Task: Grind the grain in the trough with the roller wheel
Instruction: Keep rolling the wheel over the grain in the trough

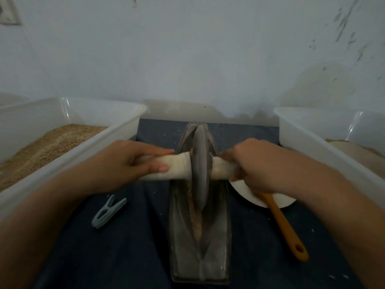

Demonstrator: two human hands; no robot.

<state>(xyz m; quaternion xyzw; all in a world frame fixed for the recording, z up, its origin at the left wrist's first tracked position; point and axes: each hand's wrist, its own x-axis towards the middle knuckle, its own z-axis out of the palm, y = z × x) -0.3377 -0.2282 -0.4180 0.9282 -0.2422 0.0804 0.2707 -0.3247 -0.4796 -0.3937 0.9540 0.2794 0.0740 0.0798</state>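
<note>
Left hand (133, 161) and right hand (250, 163) each gripped the cloth-wrapped axle (177, 166), keeping the roller wheel (200, 163) upright in the trough (216, 236) over the grain (196, 224).

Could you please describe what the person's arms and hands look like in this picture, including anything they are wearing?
Both forearms are bare as far as the frame shows; no sleeves, gloves, watch or bracelets are visible. The left hand and right hand show no rings that I can make out. The left thumbnail looks short and unpainted. The image is slightly blurred, so finer details cannot be told.
</note>
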